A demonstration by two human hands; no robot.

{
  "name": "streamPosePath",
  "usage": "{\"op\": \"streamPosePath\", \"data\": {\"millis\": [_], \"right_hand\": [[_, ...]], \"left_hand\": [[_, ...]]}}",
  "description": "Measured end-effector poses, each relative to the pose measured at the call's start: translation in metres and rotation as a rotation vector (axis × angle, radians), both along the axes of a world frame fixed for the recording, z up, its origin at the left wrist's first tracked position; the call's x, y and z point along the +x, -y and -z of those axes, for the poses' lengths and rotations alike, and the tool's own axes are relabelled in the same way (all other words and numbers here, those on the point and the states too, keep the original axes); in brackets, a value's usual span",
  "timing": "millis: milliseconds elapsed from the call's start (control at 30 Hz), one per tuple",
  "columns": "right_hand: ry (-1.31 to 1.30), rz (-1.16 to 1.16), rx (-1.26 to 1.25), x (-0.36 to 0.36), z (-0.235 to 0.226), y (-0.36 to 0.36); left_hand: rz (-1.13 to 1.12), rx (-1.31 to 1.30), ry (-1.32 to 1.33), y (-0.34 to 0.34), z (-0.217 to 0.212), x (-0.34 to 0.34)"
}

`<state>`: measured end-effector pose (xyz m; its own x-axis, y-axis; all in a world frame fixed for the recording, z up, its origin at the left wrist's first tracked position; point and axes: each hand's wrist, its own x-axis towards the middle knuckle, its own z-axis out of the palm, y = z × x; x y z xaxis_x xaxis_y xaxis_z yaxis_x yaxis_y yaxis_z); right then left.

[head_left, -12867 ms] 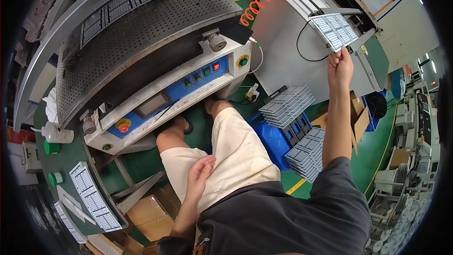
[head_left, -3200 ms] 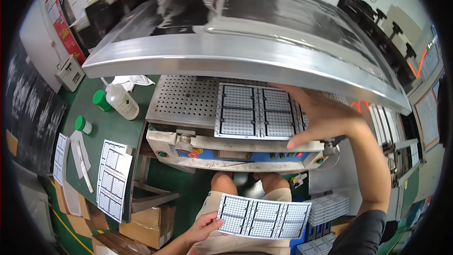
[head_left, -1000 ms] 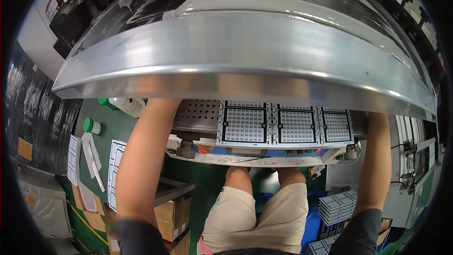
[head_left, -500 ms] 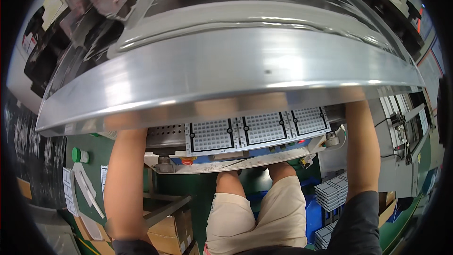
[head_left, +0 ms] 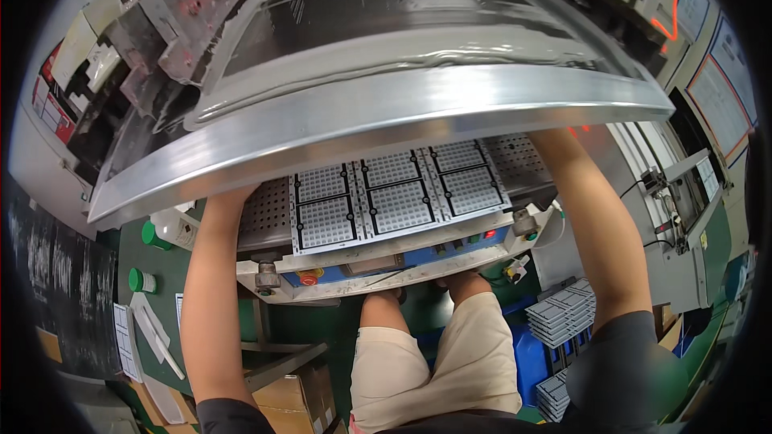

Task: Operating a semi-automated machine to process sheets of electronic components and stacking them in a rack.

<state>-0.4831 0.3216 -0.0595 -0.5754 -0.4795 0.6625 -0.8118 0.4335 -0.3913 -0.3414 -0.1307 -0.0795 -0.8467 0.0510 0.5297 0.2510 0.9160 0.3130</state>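
Note:
A screen-printing frame [head_left: 450, 96] with a wide silver metal edge spans the view, thick grey ink [head_left: 354, 64] spread across its dark screen. Under its front edge, a pale panel [head_left: 394, 199] of gridded blocks with black borders lies on the perforated metal bed [head_left: 265, 213]. My left hand [head_left: 240, 194] reaches beneath the frame left of the panel; my right hand [head_left: 550, 138] reaches under it beyond the panel's right side. The frame hides the fingers of both hands, so what they touch does not show.
Below the bed are a red button [head_left: 309, 279] and a blue control strip [head_left: 366, 265]. Stacked gridded panels [head_left: 563, 311] stand at lower right. Green-lidded containers [head_left: 142, 280] and a white scraper-like strip [head_left: 155, 333] lie at left. A cardboard box [head_left: 293, 402] sits below.
More of the panel and bed now shows below the frame's front edge, which sits higher in view. Both forearms still reach under the frame, and the whole view has shifted.

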Motion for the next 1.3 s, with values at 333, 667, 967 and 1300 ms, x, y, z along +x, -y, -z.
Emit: {"op": "streamPosePath", "data": {"millis": [333, 667, 967, 1300], "right_hand": [[0.200, 0.374, -0.848, 0.181, -0.006, -0.008], [0.713, 0.864, -0.656, 0.226, 0.248, -0.061], [0.454, 0.983, -0.275, 0.215, 0.266, -0.051], [1.045, -0.226, -0.878, 0.323, 0.145, -0.005]], "left_hand": [[0.092, 0.469, -0.158, -0.130, -0.042, 0.158], [0.306, 1.365, 0.367, -0.202, 0.003, 0.142], [0.142, 1.617, 0.236, -0.210, 0.008, 0.138], [0.109, 1.462, 0.171, -0.236, 0.044, 0.242]]}}
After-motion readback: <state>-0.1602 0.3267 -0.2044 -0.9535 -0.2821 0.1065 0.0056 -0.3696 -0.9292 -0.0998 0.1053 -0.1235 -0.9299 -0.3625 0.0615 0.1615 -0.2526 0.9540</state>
